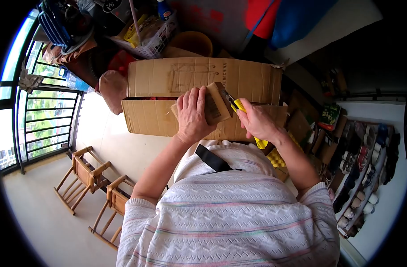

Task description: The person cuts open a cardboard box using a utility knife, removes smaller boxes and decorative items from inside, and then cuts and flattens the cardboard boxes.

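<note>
A small cardboard box (217,107) is tilted above a large brown carton (159,115), and my left hand (193,111) grips it from the left side. My right hand (258,120) is closed around a yellow-handled tool (238,105), possibly a cutter or pliers, whose dark metal end reaches the right edge of the small box. Part of its yellow handle shows below my right hand. The large carton lies beneath both hands, with a gap running along its top between the flaps.
Two wooden stools (88,171) stand at the lower left, near a railed window (50,118). A white basket (156,42) and a yellow bucket (192,43) are behind the carton. A shoe rack (361,164) is at the right.
</note>
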`<move>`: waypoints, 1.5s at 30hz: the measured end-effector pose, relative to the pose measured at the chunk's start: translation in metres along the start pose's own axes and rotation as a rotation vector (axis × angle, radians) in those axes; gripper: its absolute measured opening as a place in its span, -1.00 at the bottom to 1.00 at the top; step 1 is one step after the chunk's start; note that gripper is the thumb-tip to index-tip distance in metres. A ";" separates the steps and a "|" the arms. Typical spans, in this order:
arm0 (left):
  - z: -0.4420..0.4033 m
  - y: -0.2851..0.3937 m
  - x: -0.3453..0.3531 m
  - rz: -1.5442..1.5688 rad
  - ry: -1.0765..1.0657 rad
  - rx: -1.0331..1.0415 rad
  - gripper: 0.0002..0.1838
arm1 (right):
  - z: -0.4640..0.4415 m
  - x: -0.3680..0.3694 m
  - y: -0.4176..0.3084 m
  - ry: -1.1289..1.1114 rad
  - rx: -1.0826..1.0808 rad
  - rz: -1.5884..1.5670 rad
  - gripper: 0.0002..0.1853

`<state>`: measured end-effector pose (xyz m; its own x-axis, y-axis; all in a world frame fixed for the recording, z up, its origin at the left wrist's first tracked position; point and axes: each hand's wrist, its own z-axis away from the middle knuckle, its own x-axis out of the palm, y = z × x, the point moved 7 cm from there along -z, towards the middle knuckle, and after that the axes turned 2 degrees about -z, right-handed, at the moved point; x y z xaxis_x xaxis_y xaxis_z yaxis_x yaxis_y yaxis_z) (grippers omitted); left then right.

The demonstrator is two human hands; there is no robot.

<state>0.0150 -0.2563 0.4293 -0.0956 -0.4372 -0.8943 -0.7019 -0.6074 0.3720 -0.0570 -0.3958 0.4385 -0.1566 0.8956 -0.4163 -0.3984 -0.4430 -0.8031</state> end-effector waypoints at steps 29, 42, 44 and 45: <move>-0.003 0.000 0.005 -0.066 -0.059 0.031 -0.07 | -0.016 0.015 0.017 0.115 -0.031 0.231 -0.80; 0.001 -0.004 0.013 -0.058 -0.083 0.011 -0.02 | -0.014 0.018 0.024 0.108 -0.070 0.233 -0.82; 0.002 -0.005 0.017 -0.069 -0.113 -0.001 0.01 | -0.014 0.018 0.025 0.100 -0.052 0.246 -0.82; 0.002 -0.005 0.017 -0.077 -0.111 0.006 0.00 | -0.015 0.018 0.025 0.093 -0.041 0.256 -0.82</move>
<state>0.0153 -0.2593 0.4119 -0.1188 -0.3128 -0.9424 -0.7143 -0.6323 0.2999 -0.0566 -0.3915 0.4044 -0.1626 0.7477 -0.6438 -0.3199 -0.6572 -0.6824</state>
